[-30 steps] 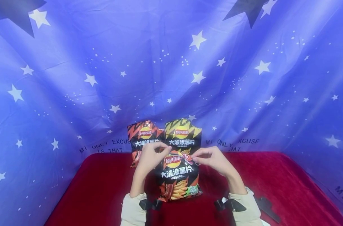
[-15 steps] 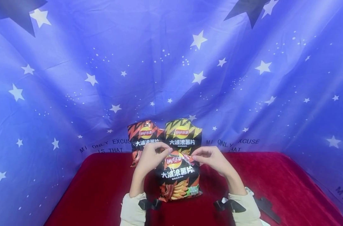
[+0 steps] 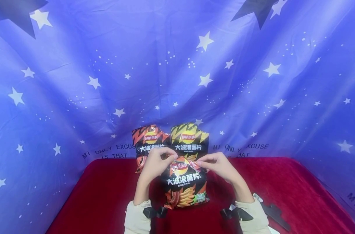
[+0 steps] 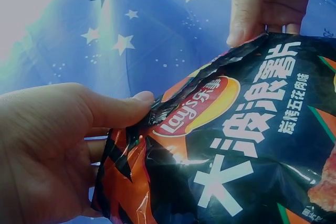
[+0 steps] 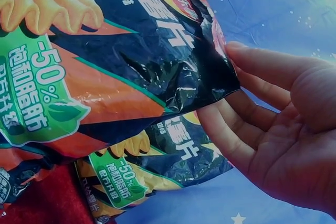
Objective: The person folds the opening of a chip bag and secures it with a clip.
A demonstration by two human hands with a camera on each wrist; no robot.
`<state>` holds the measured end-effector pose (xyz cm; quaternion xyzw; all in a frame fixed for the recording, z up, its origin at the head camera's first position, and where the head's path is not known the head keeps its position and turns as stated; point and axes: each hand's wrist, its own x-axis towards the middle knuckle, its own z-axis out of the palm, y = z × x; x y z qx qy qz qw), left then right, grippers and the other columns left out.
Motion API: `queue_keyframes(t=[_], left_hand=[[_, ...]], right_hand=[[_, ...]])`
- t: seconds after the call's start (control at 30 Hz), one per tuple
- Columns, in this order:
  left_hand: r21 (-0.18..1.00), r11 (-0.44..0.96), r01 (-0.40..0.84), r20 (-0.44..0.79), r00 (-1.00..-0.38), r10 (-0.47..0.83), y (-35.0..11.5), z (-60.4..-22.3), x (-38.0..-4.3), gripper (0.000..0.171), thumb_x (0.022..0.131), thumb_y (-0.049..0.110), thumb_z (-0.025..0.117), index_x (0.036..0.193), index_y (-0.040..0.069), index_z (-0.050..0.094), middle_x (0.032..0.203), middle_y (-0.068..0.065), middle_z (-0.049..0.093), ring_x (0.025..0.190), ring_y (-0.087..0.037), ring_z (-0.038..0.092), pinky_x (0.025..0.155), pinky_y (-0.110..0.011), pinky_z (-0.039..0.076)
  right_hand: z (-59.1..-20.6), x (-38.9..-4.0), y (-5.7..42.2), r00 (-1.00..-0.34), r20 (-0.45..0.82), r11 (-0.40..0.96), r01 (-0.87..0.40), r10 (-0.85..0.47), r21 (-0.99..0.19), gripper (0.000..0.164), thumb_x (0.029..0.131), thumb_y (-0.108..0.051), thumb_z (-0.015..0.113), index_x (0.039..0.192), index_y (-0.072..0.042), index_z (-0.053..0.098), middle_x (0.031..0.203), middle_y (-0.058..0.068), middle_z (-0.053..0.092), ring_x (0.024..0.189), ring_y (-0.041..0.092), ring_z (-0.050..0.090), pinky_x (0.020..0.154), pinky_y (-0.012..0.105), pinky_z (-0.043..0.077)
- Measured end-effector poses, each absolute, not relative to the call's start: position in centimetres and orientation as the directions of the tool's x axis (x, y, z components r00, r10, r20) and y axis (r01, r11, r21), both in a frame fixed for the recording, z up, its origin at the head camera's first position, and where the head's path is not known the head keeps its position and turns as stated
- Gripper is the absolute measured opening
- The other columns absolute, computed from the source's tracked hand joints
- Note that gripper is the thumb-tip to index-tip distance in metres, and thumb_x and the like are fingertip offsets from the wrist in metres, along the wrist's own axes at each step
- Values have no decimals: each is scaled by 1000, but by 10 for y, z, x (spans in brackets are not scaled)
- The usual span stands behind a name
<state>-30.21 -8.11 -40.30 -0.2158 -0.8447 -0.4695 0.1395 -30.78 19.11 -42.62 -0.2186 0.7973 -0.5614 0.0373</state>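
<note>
A black and orange bag of chips (image 3: 183, 185) stands upright on the red cloth, its top edge folded over. My left hand (image 3: 156, 162) pinches the top left of the bag; in the left wrist view the thumb of that left hand (image 4: 58, 140) presses on the edge, fingers behind. At the top right corner, my right hand (image 3: 219, 165) pinches the folded rim between thumb and fingers. The right wrist view shows this right hand (image 5: 283, 119) with its lower fingers spread behind the bag (image 5: 131, 66).
Behind stand a red and black chip bag (image 3: 150, 138) and a yellow and black chip bag (image 3: 189, 138), side by side. A flat dark object (image 3: 273, 214) lies near the right sleeve. A blue star-printed curtain (image 3: 177, 65) surrounds the red table (image 3: 107, 195).
Both hands stay at the top of the bag. The right hand shifts only slightly, and the folded rim and front film flex a little.
</note>
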Motion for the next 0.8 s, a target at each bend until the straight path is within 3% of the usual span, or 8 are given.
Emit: queue_keyframes(t=[0.27,0.4,0.6,0.8], left_hand=[[722,486,493,430,-869,242,-78,-401,-300,6,91,15,77,94,11,80,86,3,77,73,-11,59,72,-25,50],[700,497,512,452,-857,247,-77,-401,-300,5,91,17,77,93,14,80,85,6,76,71,-9,57,70,-25,48],[657,535,531,482,-842,244,-74,-401,-299,10,85,31,83,88,22,80,83,12,76,77,-3,63,97,-40,40],[658,545,519,471,-849,239,-71,-401,-299,7,84,27,84,86,24,79,80,15,75,76,-3,65,101,-45,36]], right_hand=[[-424,-306,191,-891,210,263,-331,-402,-906,19,91,-15,77,105,-3,79,99,15,77,82,13,70,70,32,60],[-421,-304,190,-889,217,260,-339,-404,-904,18,90,-15,78,103,-4,80,98,14,78,83,13,70,71,31,60],[-420,-303,190,-882,236,267,-362,-407,-893,16,89,-15,79,101,-5,80,96,12,78,85,13,71,74,30,60],[-423,-304,191,-876,241,267,-372,-417,-889,15,89,-15,79,100,-6,80,97,12,78,88,15,72,77,31,61]])
